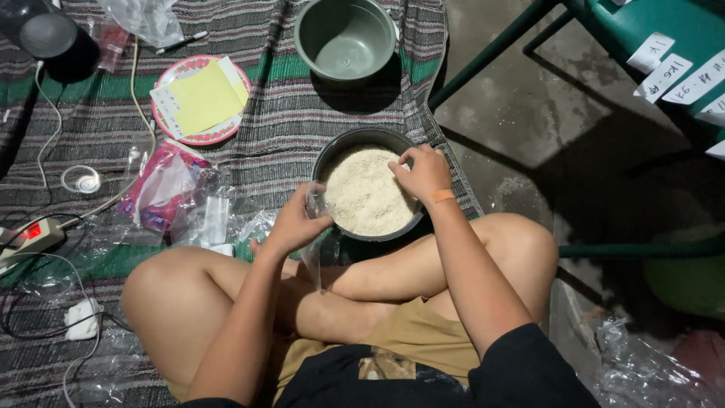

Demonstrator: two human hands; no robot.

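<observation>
White rice (366,193) nearly fills the dark pot (330,156) between the knees; the left hand (293,225) grips a clear plastic bag (316,227), the right hand (423,172) pinches its fingers over the grains.

L hand (293,223) & R hand (424,172) forward, fingers curled

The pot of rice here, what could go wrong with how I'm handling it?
The clear plastic bag in your left hand is limp and sits at the rim of the pot of rice, so grains could spill onto the striped mat. Your right hand pinches rice above the far rim, near bare concrete floor. The power strip and cables lie close if anything scatters.
</observation>
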